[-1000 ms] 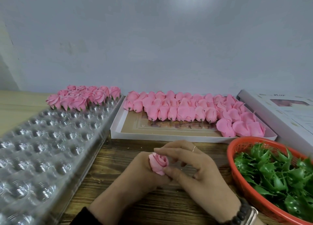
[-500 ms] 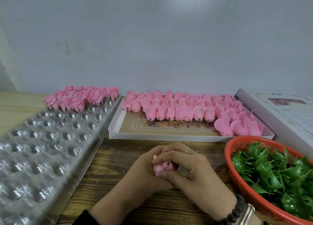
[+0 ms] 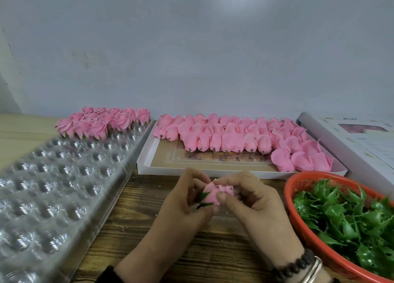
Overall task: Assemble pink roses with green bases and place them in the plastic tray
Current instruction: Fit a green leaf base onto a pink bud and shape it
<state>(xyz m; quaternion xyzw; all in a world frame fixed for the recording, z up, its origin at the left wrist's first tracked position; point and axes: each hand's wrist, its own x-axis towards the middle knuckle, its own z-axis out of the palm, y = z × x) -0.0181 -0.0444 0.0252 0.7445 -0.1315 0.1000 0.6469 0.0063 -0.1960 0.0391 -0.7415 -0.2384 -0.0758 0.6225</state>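
Both my hands hold one pink rose (image 3: 211, 193) over the wooden table, near its middle. My left hand (image 3: 185, 204) grips the rose at its base, where green leaf tips (image 3: 204, 195) stick out. My right hand (image 3: 253, 199) pinches the petals from the right with thumb and fingers. The clear plastic tray (image 3: 53, 193) lies at the left, and several finished roses (image 3: 102, 123) stand in its far rows. Bare pink rose heads (image 3: 234, 135) fill the white box (image 3: 147, 163) behind my hands. Green bases (image 3: 349, 218) lie heaped in an orange basket (image 3: 287, 189) at the right.
A white box lid (image 3: 362, 142) leans at the far right behind the basket. A pale wall stands close behind everything. Bare wooden table (image 3: 138, 214) shows between the tray and my hands.
The rose has been turned onto its side, so its green base tips now show at the left. My right fingers have shifted onto the petals. Both hands stay in the same spot.
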